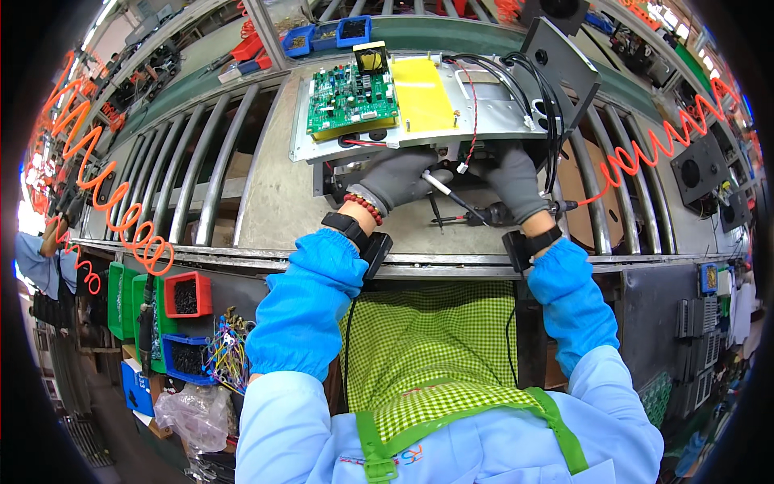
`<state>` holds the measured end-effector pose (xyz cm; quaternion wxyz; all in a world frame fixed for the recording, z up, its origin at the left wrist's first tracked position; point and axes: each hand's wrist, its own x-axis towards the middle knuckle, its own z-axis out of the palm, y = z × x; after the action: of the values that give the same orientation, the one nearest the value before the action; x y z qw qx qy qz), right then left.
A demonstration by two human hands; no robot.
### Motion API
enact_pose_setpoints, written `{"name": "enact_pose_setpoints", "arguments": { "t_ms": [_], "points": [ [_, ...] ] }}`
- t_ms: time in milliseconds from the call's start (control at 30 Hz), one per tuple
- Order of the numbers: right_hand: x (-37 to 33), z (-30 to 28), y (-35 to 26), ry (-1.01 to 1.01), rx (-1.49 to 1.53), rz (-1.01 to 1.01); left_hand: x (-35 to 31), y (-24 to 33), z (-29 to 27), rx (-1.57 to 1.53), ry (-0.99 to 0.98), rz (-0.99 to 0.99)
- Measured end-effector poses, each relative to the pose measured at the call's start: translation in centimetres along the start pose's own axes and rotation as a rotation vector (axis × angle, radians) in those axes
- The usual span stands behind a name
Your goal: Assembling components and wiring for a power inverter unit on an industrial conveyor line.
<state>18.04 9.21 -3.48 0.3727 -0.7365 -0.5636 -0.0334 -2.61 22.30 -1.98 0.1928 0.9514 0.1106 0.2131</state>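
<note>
Before me on the bench lies a metal chassis panel bearing a green circuit board and a yellow sheet. My left hand, in a grey glove, reaches under its near edge; the fingers are mostly hidden. Beside those fingers slants a thin white-and-black rod or cable. My right hand, gloved too, also has its fingers out of sight under the panel. Close below it lies a dark power screwdriver. A red twisted wire with a white plug hangs over the near edge.
A dark upright plate and black cables stand at the panel's right end. Metal rollers flank the bench. Coiled orange air hoses hang on both sides. Red bin and blue bin hold small parts at lower left.
</note>
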Motion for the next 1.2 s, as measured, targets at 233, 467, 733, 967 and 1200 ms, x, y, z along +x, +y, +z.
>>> {"name": "enact_pose_setpoints", "arguments": {
  "t_ms": [233, 467, 733, 967, 1200],
  "points": [
    [-3.7, -6.4, -3.0, -0.668, 0.779, 0.58, 0.1, -0.4, 1.2, 0.02, 0.045, -0.009],
    [-5.0, -5.7, -5.6, -1.017, 0.804, 0.596, 0.3, 0.0, 1.2, 0.036, -0.011, -0.066],
    [-1.1, -6.4, -3.4, -0.598, -0.331, -0.301, 1.1, 1.5, -1.7, -0.027, -0.226, -0.24],
    [1.0, -5.4, -3.6, -0.395, -0.616, -0.364, 1.3, 2.3, -3.8, -0.28, -0.302, -0.402],
    [1.3, -5.6, -3.9, -0.535, -0.487, -0.275, 0.2, 1.8, -1.7, -0.301, -0.151, -0.323]
  ]
}}
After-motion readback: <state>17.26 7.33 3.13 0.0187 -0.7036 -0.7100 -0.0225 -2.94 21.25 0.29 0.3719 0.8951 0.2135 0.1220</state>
